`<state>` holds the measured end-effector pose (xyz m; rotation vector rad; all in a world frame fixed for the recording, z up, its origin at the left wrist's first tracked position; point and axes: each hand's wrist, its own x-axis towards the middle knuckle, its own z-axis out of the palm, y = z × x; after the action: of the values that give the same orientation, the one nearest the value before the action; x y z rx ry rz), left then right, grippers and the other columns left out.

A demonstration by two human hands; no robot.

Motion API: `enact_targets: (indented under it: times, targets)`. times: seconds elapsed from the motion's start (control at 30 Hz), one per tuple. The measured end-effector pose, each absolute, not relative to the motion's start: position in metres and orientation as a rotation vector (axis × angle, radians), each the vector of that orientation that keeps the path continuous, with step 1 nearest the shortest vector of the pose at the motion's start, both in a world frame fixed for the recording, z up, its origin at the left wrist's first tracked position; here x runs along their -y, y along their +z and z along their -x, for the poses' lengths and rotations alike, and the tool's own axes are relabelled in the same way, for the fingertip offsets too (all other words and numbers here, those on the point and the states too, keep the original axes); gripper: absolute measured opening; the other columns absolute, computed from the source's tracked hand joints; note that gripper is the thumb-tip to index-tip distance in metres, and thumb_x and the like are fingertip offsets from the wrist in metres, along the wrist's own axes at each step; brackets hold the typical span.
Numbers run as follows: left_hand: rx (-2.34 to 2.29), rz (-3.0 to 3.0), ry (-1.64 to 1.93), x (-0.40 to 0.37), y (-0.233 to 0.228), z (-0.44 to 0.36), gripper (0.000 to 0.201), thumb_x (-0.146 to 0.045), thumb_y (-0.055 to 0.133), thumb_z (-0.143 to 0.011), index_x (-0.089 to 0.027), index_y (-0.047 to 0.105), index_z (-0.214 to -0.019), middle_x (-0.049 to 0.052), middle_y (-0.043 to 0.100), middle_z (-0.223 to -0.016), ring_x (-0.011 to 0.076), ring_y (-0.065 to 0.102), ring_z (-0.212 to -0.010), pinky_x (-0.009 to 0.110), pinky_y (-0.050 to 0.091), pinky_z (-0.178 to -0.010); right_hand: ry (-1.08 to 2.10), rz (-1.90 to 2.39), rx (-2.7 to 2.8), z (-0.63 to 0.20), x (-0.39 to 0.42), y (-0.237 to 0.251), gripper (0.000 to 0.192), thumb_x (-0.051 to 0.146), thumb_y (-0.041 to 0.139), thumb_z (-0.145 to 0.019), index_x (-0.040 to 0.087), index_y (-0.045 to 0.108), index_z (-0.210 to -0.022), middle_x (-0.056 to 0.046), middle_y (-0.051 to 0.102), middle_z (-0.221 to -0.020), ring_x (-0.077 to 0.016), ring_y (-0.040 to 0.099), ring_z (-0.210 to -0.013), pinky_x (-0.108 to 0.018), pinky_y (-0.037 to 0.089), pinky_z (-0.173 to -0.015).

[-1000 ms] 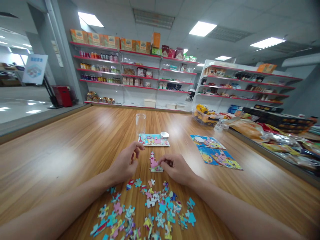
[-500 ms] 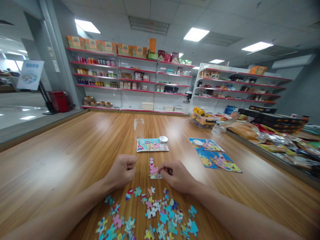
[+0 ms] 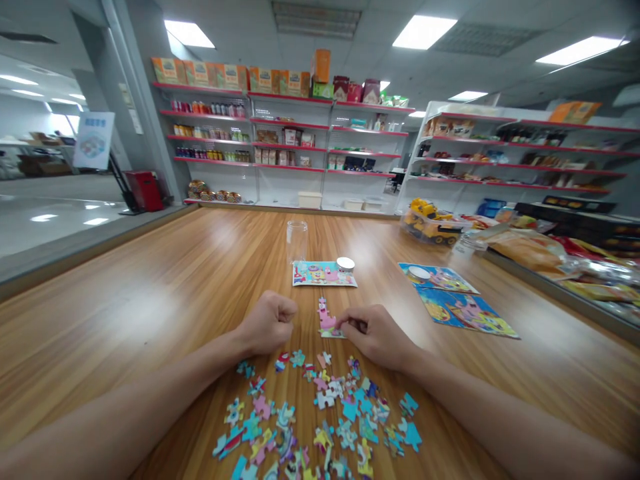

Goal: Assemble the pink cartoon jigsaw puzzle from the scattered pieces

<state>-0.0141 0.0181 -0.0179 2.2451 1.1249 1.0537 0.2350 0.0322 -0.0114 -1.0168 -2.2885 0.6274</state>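
Red-edged shelves (image 3: 287, 183) line the back of this bright room, orange cartons (image 3: 231, 77) along the top, and out front stretches a broad wood-grain table (image 3: 165, 300). Centre stage, the partly joined jigsaw (image 3: 326, 320), a narrow section with a pink cartoon figure, lies flat between the two hands! The right hand (image 3: 377, 339) is right on it, thumb and fingertips bunched at the section's right edge; whether they pinch a piece, I cannot tell. Over on the other side, the left hand (image 3: 269, 323) is curled into a fist, just left of the section and apart from it; what may be inside is hidden. On the near side, loose puzzle pieces (image 3: 351, 409) in turquoise, pink and yellow scatter across the wood between the forearms. Just beyond the section sits a SpongeBob picture strip (image 3: 320, 275), a white lid (image 3: 345, 265) at its far right corner, a clear jar (image 3: 297, 241) standing by its far left. Well off to the right, two blue SpongeBob sheets (image 3: 467, 312) lie edge to edge, another lid (image 3: 419, 273) on the farther one, with a yellow toy truck (image 3: 440, 233) in a clear tub behind!
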Motion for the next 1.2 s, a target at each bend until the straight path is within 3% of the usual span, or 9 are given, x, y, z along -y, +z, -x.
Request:
enact_targets:
  times: [0.27, 0.5, 0.8, 0.93, 1.2]
  targets:
    - [-1.029, -2.252, 0.911, -0.0193, -0.0157, 0.0122, 0.024, -0.013, 0.038, -0.054, -0.02, 0.015, -0.052, -0.006, 0.012, -0.054, 0.0092, 0.016, -0.05, 0.026, 0.011, -0.048, 0.62, 1.024, 2.285, -0.2343, -0.0333, -0.0125, 0.022, 0.017, 0.052, -0.084, 0.016, 0.075, -0.082, 0.001, 0.057, -0.056, -0.0111, 0.046, -0.049, -0.023, 0.03, -0.048]
    - [-1.04, -2.242, 0.909, -0.0172, -0.0167, 0.0114, 0.028, -0.015, 0.046, -0.067, -0.02, 0.02, -0.056, -0.007, 0.017, -0.056, 0.0096, 0.019, -0.052, 0.027, 0.014, -0.051, 0.616, 1.01, 2.298, -0.2347, -0.0327, -0.0133, 0.021, 0.017, 0.054, -0.084, 0.015, 0.075, -0.086, 0.002, 0.055, -0.055, -0.0106, 0.045, -0.049, -0.023, 0.03, -0.049]
    - [-1.012, -2.355, 0.948, -0.0129, -0.0097, 0.0055, 0.027, -0.022, 0.052, -0.085, -0.017, 0.04, -0.061, -0.002, 0.043, -0.068, 0.0123, 0.041, -0.061, 0.024, 0.03, -0.056, 0.628, 1.009, 2.294, -0.2348, -0.0347, -0.0158, 0.021, 0.017, 0.055, -0.084, 0.018, 0.075, -0.086, 0.003, 0.055, -0.055, -0.0108, 0.046, -0.049, -0.022, 0.03, -0.049]
    - [-0.995, -2.381, 0.936, -0.0137, -0.0109, 0.0068, 0.026, -0.02, 0.046, -0.093, -0.015, 0.054, -0.068, 0.002, 0.052, -0.074, 0.0148, 0.05, -0.07, 0.025, 0.038, -0.064, 0.619, 1.014, 2.294, -0.2346, -0.0345, -0.0153, 0.022, 0.018, 0.054, -0.084, 0.017, 0.075, -0.086, 0.002, 0.057, -0.057, -0.011, 0.046, -0.05, -0.023, 0.031, -0.049]
    - [-1.083, -2.328, 0.857, -0.0173, -0.0161, 0.0085, 0.03, -0.025, 0.04, -0.095, -0.015, 0.063, -0.08, 0.002, 0.064, -0.073, 0.0156, 0.058, -0.068, 0.024, 0.041, -0.064, 0.601, 1.019, 2.297, -0.235, -0.0345, -0.0146, 0.023, 0.016, 0.053, -0.083, 0.018, 0.076, -0.087, 0.002, 0.056, -0.056, -0.011, 0.046, -0.05, -0.022, 0.031, -0.049]
